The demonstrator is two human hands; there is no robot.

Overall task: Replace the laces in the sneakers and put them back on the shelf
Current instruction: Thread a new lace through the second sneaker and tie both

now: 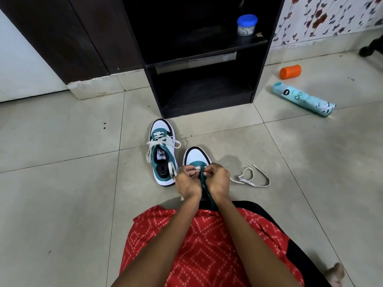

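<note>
Grey tiled floor [62, 131], dark shelf [259, 59] by floral wall. Before it, left hand [187, 184] and right hand [217, 181] pinch the lace [238, 180] on the nearer sneaker [196, 156].

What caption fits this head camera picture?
Left hand and right hand thread a lace into one sneaker beside its twin.

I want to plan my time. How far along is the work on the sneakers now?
Done, it seems: the far sneaker carries a lace through its eyelets, with the ends loose. In hand: the left hand and right hand pinch the lace at the near sneaker's lowest eyelets; most of it lies on the floor. Left: threading that sneaker, then putting both on the shelf, which holds neither.
</note>
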